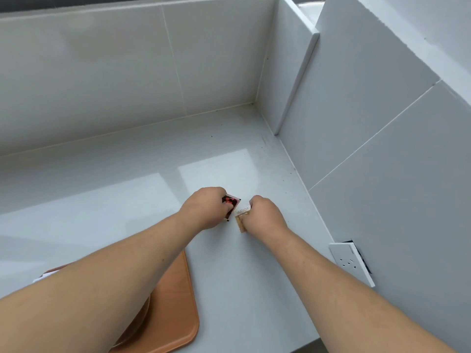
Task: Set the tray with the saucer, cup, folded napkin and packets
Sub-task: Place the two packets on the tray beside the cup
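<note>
your left hand (204,208) pinches a dark red packet (230,200) and your right hand (265,215) a tan packet (241,217), both over the counter (254,276). neither is on the tray (175,296) yet; your forearm hides most of it.

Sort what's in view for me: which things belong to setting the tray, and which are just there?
For the job:
- red packet, in the left hand
- tan packet, in the right hand
- tray
- something white at the tray's far edge, possibly the napkin

Just there:
- wall socket
- counter
</note>
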